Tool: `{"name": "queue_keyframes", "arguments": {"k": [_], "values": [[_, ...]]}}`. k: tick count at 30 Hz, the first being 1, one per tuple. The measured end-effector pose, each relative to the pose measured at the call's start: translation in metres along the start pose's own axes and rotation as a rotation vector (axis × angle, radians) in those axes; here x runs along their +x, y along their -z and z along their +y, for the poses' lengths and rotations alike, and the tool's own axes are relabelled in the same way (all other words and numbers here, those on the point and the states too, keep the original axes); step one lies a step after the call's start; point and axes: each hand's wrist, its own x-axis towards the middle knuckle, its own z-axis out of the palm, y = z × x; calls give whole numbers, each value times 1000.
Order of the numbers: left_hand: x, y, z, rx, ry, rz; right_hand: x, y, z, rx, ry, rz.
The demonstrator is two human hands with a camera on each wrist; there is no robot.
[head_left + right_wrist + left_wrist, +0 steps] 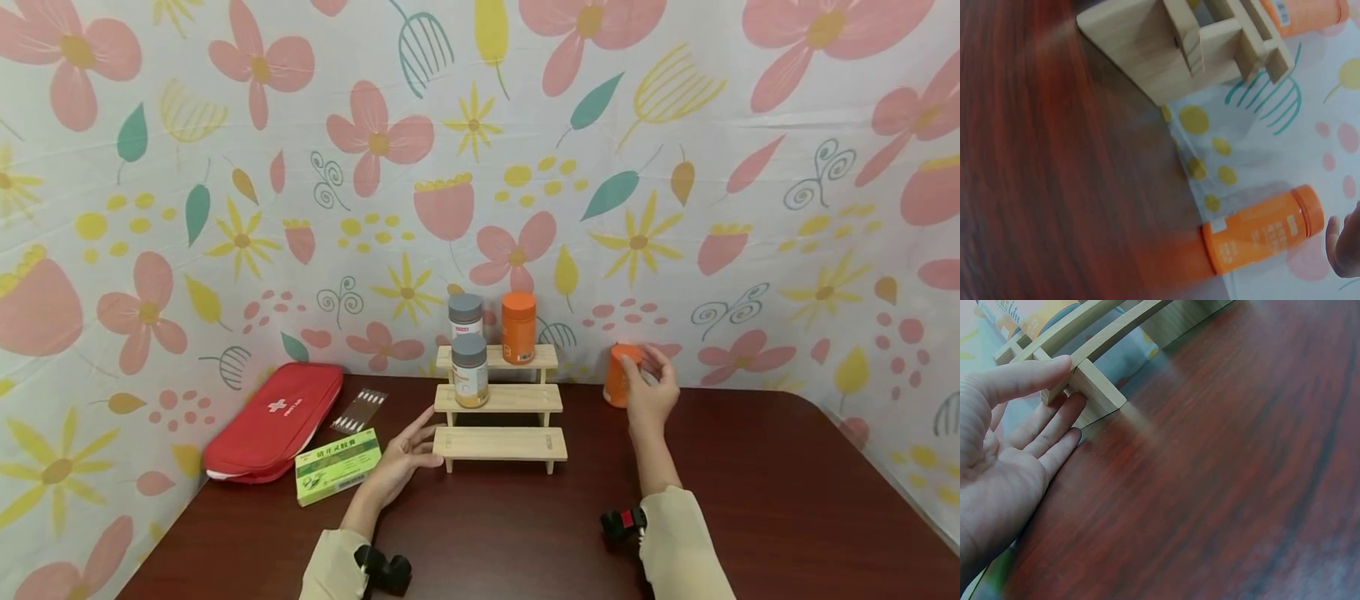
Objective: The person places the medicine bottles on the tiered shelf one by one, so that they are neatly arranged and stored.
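A three-tier wooden stand [498,443] stands on the dark table. My left hand [405,458] is at its left end; in the left wrist view the thumb [1054,370] lies on a step's end, with fingers behind and below. On the upper tier are a grey-capped bottle [465,310] and an orange bottle [518,329]. Another grey-capped white bottle [471,375] sits on the middle tier. Right of the stand, a second orange bottle [1257,231] stands upright on the table. Beside its cap is my right hand [651,392], fingers loosely bent; the right wrist view shows a small gap between them.
Left of the stand lie a green-yellow medicine box [339,467], a blister-like pack [360,410] and a red first aid pouch [273,421]. A flower-patterned cloth [517,167] hangs close behind the table's back edge.
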Motion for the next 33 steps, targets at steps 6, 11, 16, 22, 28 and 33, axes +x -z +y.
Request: {"name": "queue_keyframes", "arguments": {"k": [6,11,16,22,28,33], "values": [[1,2,-1,-2,4,1,5,5,9,-53,-51,-7],[0,3,-2,-3,7,7,6,7,17,-86,-55,-75],[0,2,-2,-10,7,-1,10,9,25,-157,-54,-148],[3,1,0,-8,-25,-1,18,12,27,-189,-83,-264],[3,2,-1,-11,-7,3,20,14,30,-257,-118,-374],[2,1,-2,-11,-6,-2,22,16,30,-241,-105,-339]]}}
